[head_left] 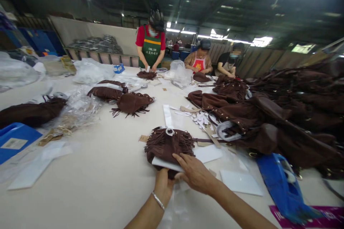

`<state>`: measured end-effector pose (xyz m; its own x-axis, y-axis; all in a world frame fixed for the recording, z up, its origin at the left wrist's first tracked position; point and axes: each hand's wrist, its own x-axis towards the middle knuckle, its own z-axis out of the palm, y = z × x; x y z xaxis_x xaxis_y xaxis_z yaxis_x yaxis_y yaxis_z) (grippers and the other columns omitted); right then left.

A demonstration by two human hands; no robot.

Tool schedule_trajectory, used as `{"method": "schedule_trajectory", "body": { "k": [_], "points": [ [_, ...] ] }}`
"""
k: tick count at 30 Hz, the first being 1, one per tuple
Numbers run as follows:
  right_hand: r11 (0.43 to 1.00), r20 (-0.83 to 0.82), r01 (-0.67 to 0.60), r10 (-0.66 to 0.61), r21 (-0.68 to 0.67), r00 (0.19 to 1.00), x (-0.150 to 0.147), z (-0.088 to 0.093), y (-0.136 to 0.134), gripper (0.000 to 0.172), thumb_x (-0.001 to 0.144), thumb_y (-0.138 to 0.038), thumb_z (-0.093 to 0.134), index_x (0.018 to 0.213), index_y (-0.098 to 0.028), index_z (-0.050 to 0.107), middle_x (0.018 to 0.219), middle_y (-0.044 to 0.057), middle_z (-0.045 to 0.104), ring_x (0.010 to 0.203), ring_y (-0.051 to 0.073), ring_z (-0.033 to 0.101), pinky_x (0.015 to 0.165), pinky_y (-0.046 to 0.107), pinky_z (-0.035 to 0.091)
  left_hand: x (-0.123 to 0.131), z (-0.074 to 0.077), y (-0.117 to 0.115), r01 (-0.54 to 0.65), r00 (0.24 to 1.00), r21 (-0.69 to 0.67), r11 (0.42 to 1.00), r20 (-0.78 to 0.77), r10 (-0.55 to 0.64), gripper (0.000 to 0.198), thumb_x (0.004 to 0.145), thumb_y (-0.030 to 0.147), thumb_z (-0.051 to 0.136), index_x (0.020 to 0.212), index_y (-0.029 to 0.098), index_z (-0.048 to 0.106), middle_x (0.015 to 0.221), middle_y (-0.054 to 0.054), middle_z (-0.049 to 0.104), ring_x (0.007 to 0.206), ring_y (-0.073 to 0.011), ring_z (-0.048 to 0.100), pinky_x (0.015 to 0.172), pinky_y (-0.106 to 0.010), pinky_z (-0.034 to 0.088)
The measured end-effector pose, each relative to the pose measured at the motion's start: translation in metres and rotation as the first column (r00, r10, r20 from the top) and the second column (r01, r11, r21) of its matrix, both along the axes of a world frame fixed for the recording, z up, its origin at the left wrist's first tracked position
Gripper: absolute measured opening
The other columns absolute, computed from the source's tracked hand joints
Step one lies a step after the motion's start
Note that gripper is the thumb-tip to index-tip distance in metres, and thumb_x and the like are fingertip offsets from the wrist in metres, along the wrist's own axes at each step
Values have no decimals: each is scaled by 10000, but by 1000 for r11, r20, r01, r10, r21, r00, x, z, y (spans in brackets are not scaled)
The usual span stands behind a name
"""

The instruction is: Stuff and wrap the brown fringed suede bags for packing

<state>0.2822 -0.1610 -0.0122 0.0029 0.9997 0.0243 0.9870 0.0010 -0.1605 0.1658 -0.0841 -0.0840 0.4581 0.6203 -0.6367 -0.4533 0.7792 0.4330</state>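
A dark brown fringed bag point(181, 145) with gold eyelets lies on the table in front of me. A white ring-shaped piece point(170, 132) sits at its top, and a strap runs off to the right. Across its near end is a white foam sheet point(168, 164). My left hand point(163, 183), with a silver bracelet at the wrist, grips the bag's near end from below, its fingertips hidden. My right hand point(195, 172) is closed over the right end of the sheet and the bag, fingers on top and thumb lower. A small tan tag point(144, 138) lies at the bag's left.
A big pile of brown bags point(295, 121) fills the right side. Blue tape dispensers point(282, 186) point(18, 139) stand at both sides. More bags point(134, 103), clear plastic point(80, 103) and white sheets point(240, 181) lie around. Several co-workers point(151, 48) work at the far edge.
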Motion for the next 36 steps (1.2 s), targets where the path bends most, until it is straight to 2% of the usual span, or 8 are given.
{"method": "schedule_trajectory", "body": {
  "k": [4, 10, 16, 19, 26, 28, 32, 36],
  "points": [
    [994, 95, -33, 23, 108, 995, 0, -19, 2, 505, 967, -321, 469, 1438, -168, 372, 1377, 192, 498, 1242, 292, 491, 989, 442, 435, -2, -9, -3, -23, 999, 10, 1000, 24, 23, 237, 694, 34, 622, 906, 139, 635, 815, -48, 705, 690, -166, 648, 636, -292, 557],
    [978, 208, -106, 67, 179, 976, -1, -49, 1, 521, 928, -169, 490, 1438, -165, 383, 1492, 168, 377, 1340, 312, 381, 1049, 484, 375, -6, -4, -4, 43, 998, 27, 999, 44, -45, 260, 684, 42, 612, 921, 144, 636, 828, -49, 709, 649, -149, 636, 642, -299, 557],
    [979, 211, -116, 79, 169, 974, -4, -51, -4, 511, 939, -189, 489, 1440, -177, 386, 1491, 155, 384, 1335, 309, 387, 1038, 468, 387, -46, 6, -4, 123, 990, 65, 990, 60, -127, 181, 698, 76, 657, 867, 128, 621, 854, -89, 704, 740, -193, 675, 796, -398, 570],
    [979, 200, -104, 68, 177, 977, -8, -52, -4, 479, 958, -273, 488, 1424, -188, 416, 1477, 158, 404, 1324, 316, 396, 1038, 483, 379, -68, 6, 0, 125, 992, 193, 973, -19, -124, 197, 755, 173, 681, 928, 158, 587, 948, -75, 687, 805, -185, 677, 847, -421, 563],
    [979, 132, -97, 74, 180, 989, -9, -49, -7, 562, 941, -474, 485, 1417, -180, 438, 1472, 174, 402, 1319, 338, 377, 1036, 514, 370, -77, -3, 24, 173, 951, 371, 912, -304, -56, 632, 734, 312, 780, 1221, 195, 395, 921, -71, 676, 759, -204, 689, 712, -370, 574],
    [976, 126, -96, 71, 198, 989, -8, -51, -8, 545, 942, -462, 486, 1415, -194, 442, 1475, 159, 404, 1320, 332, 375, 1034, 518, 373, -80, -3, 33, 285, 883, 508, 813, -469, -16, 637, 767, 396, 732, 1260, 202, 379, 868, -43, 670, 698, -205, 679, 650, -346, 555],
    [970, 122, -100, 74, 224, 990, -6, -58, -9, 537, 939, -455, 492, 1410, -200, 446, 1475, 146, 409, 1323, 331, 371, 1030, 528, 384, -89, -3, 52, 591, 634, 667, 454, -732, 251, 327, 860, 427, 567, 1096, 207, 520, 941, -43, 651, 763, -211, 653, 726, -360, 506],
    [966, 121, -123, 98, 229, 988, -2, -64, -9, 525, 942, -438, 492, 1406, -195, 452, 1474, 151, 407, 1324, 331, 372, 1033, 532, 390, -86, -5, 62, 665, 545, 652, 363, -757, 360, 171, 866, 316, 529, 998, 208, 539, 941, -41, 613, 785, -211, 610, 737, -357, 467]
  ]
}}
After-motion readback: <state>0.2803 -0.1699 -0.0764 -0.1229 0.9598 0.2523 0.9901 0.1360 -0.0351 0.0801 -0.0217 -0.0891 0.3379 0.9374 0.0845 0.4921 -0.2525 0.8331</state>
